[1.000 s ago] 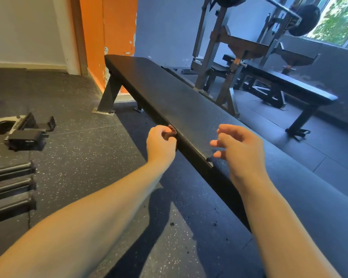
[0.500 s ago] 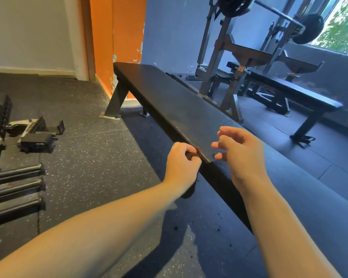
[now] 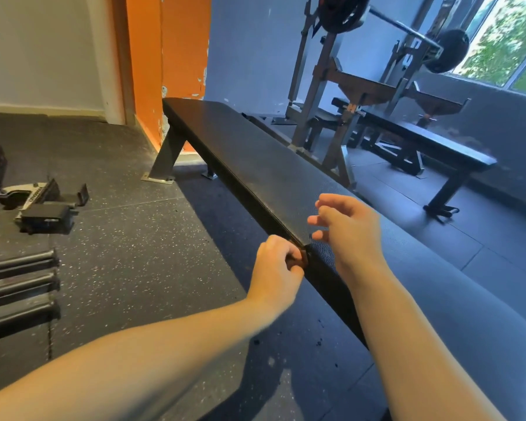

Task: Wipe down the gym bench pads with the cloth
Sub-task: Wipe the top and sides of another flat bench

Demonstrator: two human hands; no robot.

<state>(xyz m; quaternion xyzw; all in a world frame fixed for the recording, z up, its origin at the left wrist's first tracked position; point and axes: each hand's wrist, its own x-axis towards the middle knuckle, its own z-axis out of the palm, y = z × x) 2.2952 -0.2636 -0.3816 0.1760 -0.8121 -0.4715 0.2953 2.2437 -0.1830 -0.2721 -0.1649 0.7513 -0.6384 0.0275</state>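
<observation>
The black textured gym bench pad [image 3: 255, 165] runs across the view from its far end at 11 o'clock to the lower edge at 5 o'clock, on a grey steel leg [image 3: 164, 156] at the far end. Both hands are at its middle stretch.

The left hand [image 3: 278, 268] is at the pad's left edge. Its fingers are curled in, and thumb and fingertips pinch the rim. A small brownish spot shows between them, too small to tell what it is. The right hand [image 3: 349, 232] hovers just above the pad's top at 3 o'clock of the left hand, close beside it but not touching it. Its fingers [image 3: 325, 205] are loosely spread, slightly bent, and hold nothing.

Left of the pad lies the speckled black rubber floor [image 3: 128, 238]. On it at 9 o'clock are several black metal bars [image 3: 19, 287], with a grey and black metal attachment [image 3: 40, 205] just beyond them. At 12 o'clock stands an orange wall strip [image 3: 167, 56]. At 1 to 2 o'clock, well apart from the hands, a steel rack [image 3: 325, 101] carries a loaded barbell [image 3: 401, 28] above a second black bench [image 3: 431, 141].
</observation>
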